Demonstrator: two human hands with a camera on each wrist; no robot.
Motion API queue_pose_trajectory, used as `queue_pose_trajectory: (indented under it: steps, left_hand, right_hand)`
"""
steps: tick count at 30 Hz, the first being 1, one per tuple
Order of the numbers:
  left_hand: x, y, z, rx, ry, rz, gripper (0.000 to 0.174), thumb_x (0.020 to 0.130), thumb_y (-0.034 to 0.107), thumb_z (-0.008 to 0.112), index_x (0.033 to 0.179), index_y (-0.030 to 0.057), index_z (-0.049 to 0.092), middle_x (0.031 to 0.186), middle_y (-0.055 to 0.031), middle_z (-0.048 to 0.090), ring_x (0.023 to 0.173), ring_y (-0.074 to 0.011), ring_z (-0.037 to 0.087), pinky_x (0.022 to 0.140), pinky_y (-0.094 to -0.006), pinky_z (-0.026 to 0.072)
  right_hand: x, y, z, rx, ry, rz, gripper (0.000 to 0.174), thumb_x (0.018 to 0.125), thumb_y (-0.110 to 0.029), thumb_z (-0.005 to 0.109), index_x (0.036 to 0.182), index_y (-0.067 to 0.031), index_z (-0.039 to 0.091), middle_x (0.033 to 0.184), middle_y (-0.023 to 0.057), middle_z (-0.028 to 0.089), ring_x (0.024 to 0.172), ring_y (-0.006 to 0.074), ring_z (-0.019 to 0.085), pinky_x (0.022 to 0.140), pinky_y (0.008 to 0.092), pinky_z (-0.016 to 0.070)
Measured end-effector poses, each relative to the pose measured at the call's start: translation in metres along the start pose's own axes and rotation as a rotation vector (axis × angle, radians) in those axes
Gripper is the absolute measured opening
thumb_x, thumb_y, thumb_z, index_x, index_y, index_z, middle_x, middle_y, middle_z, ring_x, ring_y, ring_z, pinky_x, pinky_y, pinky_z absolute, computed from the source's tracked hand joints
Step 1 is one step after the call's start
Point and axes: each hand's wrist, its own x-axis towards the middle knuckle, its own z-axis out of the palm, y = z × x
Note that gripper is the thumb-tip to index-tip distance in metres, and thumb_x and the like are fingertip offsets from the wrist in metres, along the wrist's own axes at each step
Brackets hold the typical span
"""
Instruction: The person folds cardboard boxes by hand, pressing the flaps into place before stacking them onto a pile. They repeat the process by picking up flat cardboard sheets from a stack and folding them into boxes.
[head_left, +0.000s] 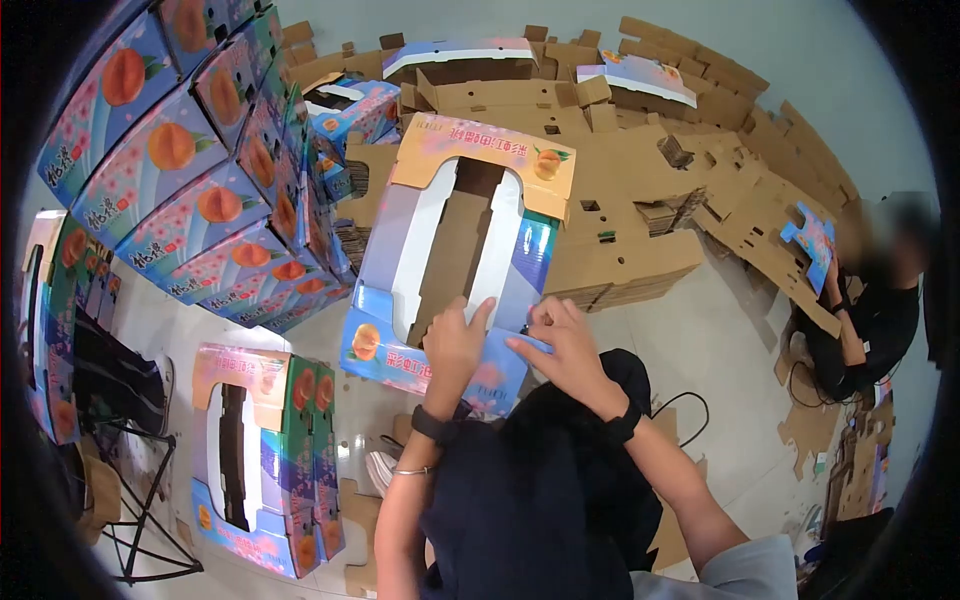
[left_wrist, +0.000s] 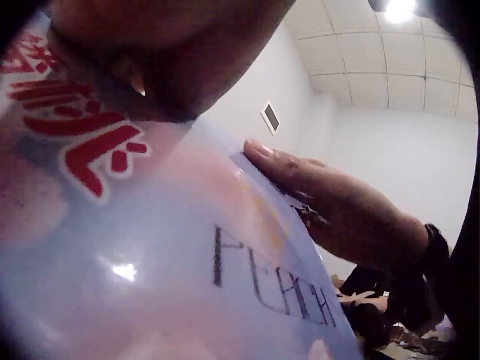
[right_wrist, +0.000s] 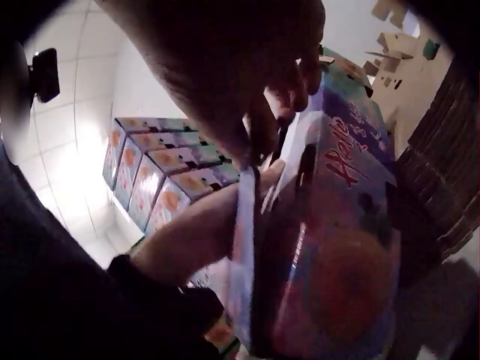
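A printed peach carton (head_left: 535,235) with a long opening in its top lies tilted in front of the person, its near end over the lap. At that near end the left hand (head_left: 455,345) grips the blue lid panel beside the opening, fingertips at its inner edge. My right hand (head_left: 568,345) pinches the near right corner, thumb on the blue panel and fingers bent over the side. A narrow gap shows between the end flap (right_wrist: 244,255) and the side wall in the right wrist view. The left wrist view has the panel's "PEACH" lettering (left_wrist: 274,277) up close.
Stacked peach cartons (head_left: 190,205) rise at the left, and two more cartons (head_left: 265,460) stand on the floor. Flat brown cardboard (head_left: 620,170) is piled beyond the carton. Another person (head_left: 870,310) at the right handles a printed sheet (head_left: 812,245). A black-legged stool (head_left: 140,530) is lower left.
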Motion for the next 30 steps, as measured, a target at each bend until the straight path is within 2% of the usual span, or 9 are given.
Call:
queue_pose_trajectory:
  steps: [5,9,12,14,16,19,23,26,30]
  left_hand:
    - [-0.004,0.0,-0.032,-0.351,0.157,0.206,0.021,0.086,0.019,0.063,0.095,0.001,0.059,0.084,-0.0171,0.064,0.076,-0.0393,0.062,0.069,-0.0447,0.048]
    - [-0.012,0.001,-0.079,-0.192,0.323,0.376,0.019,0.083,0.004,0.062,0.101,0.0017,0.058,0.089,-0.014,0.061,0.081,-0.0329,0.06,0.073,-0.0409,0.0472]
    - [-0.005,-0.011,-0.074,-0.12,0.371,0.548,0.025,0.084,0.006,0.062,0.108,0.0018,0.058,0.095,-0.0155,0.062,0.09,-0.033,0.06,0.079,-0.0408,0.0469]
    - [-0.016,-0.02,-0.055,-0.166,0.237,0.417,0.029,0.086,0.008,0.062,0.114,0.0029,0.058,0.101,-0.0158,0.063,0.095,-0.034,0.06,0.084,-0.0414,0.0466]
    - [-0.03,-0.014,-0.038,-0.502,-0.307,0.252,0.029,0.088,0.008,0.06,0.116,0.004,0.058,0.104,-0.0158,0.063,0.096,-0.0342,0.06,0.085,-0.0405,0.0469]
    - [-0.042,-0.014,-0.016,-0.454,-0.476,0.389,0.03,0.089,0.007,0.057,0.119,0.0048,0.057,0.104,-0.0164,0.063,0.095,-0.034,0.061,0.084,-0.04,0.0474]
    - [-0.028,-0.021,-0.026,-0.371,-0.226,0.403,0.034,0.089,0.003,0.054,0.122,0.0068,0.056,0.106,-0.0166,0.063,0.098,-0.0339,0.06,0.083,-0.0386,0.0476]
    - [-0.008,-0.009,-0.046,-0.105,-0.026,0.556,0.055,0.08,-0.007,0.056,0.133,0.0079,0.049,0.134,-0.0159,0.051,0.121,-0.0327,0.051,0.101,-0.0449,0.0393]
    - [0.019,0.001,-0.05,0.59,-0.042,0.9,0.089,0.065,-0.007,0.059,0.147,0.0164,0.033,0.153,-0.0133,0.028,0.143,-0.0352,0.021,0.113,-0.0603,0.0136]
  right_hand:
    - [-0.002,0.031,-0.007,0.412,-0.112,0.31,0.032,0.086,-0.024,0.069,0.072,0.0028,0.059,0.071,0.0075,0.055,0.07,0.0162,0.052,0.068,0.0313,0.0436]
    - [0.039,0.057,-0.095,0.327,-0.112,0.613,0.025,0.085,-0.026,0.071,0.078,-0.0023,0.067,0.077,0.0018,0.058,0.079,0.0126,0.057,0.072,0.0281,0.0461]
    - [0.046,0.109,-0.137,0.051,-0.141,0.335,0.018,0.081,-0.024,0.073,0.084,-0.0069,0.069,0.086,0.0052,0.062,0.087,0.0199,0.06,0.079,0.0331,0.0461]
    - [0.048,0.102,-0.151,-0.71,-0.087,0.014,0.025,0.078,-0.022,0.073,0.098,-0.0103,0.067,0.097,0.0097,0.064,0.096,0.0288,0.058,0.085,0.0389,0.0442]
    - [0.048,0.06,-0.122,-0.439,-0.008,0.038,0.035,0.075,-0.022,0.073,0.106,-0.0091,0.062,0.1,0.0122,0.063,0.1,0.0336,0.056,0.086,0.0425,0.0432]
    - [0.038,0.014,-0.058,-0.301,-0.125,-0.11,0.03,0.078,-0.028,0.07,0.097,-0.0049,0.063,0.097,0.0112,0.062,0.096,0.0324,0.059,0.083,0.0424,0.0443]
    - [0.004,-0.004,0.002,-0.501,-0.159,-0.196,0.035,0.076,-0.027,0.07,0.099,-0.0031,0.057,0.088,0.0097,0.055,0.09,0.0267,0.056,0.08,0.0371,0.0417]
    - [-0.007,-0.015,0.003,-0.482,-0.255,-0.209,0.031,0.076,-0.02,0.067,0.098,-0.0024,0.055,0.088,0.0089,0.055,0.091,0.0252,0.055,0.081,0.0348,0.0407]
    - [-0.031,-0.021,-0.003,-0.41,-0.386,-0.297,0.024,0.075,-0.01,0.06,0.098,-0.0035,0.056,0.089,0.0086,0.055,0.092,0.0237,0.055,0.082,0.0335,0.0406]
